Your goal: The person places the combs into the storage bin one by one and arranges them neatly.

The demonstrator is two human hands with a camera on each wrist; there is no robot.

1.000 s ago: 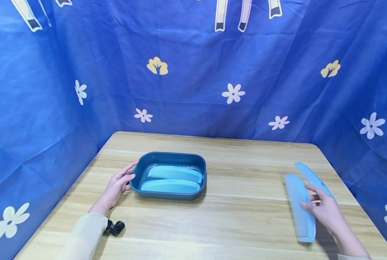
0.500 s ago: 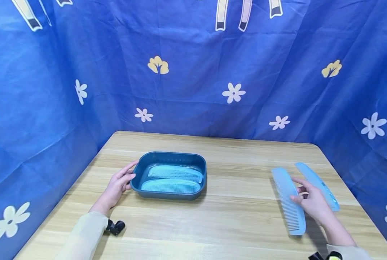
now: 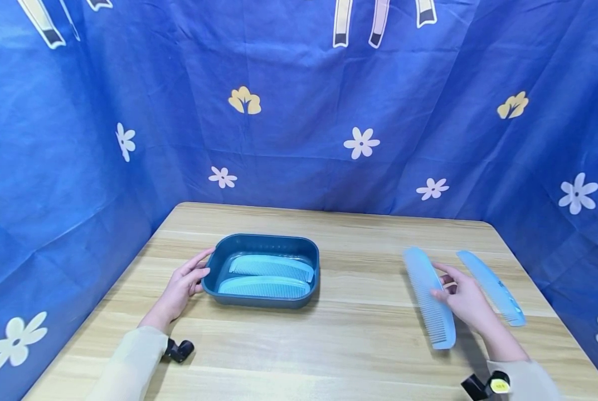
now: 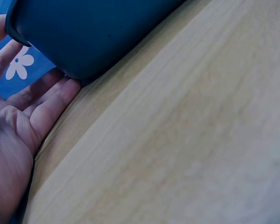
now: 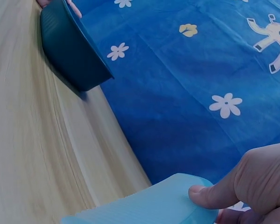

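Observation:
My right hand (image 3: 461,295) pinches a light-blue comb (image 3: 426,295) by its back edge, thumb on the near face. This comb hangs tilted above the table, teeth towards the left; its lower part shows in the right wrist view, with my thumb (image 5: 207,196) on it. A second blue comb (image 3: 489,287) lies to the right of that hand. At the left, a dark teal basin (image 3: 258,302) holds a rear comb (image 3: 273,266) and a front comb (image 3: 263,287), side by side. My left hand (image 3: 180,284) touches the basin's left end with loosely extended fingers (image 4: 51,105).
The wood-grain table (image 3: 349,340) stands between blue patterned cloth walls (image 3: 299,156). A black wrist camera (image 3: 179,351) sits by my left sleeve, and another black wrist camera (image 3: 484,385) by my right sleeve. Bare tabletop lies between the basin and the held comb.
My right hand has carried its comb leftwards and slightly farther back, away from the comb lying on the table, which now shows more fully. The left hand and the basin have stayed in place.

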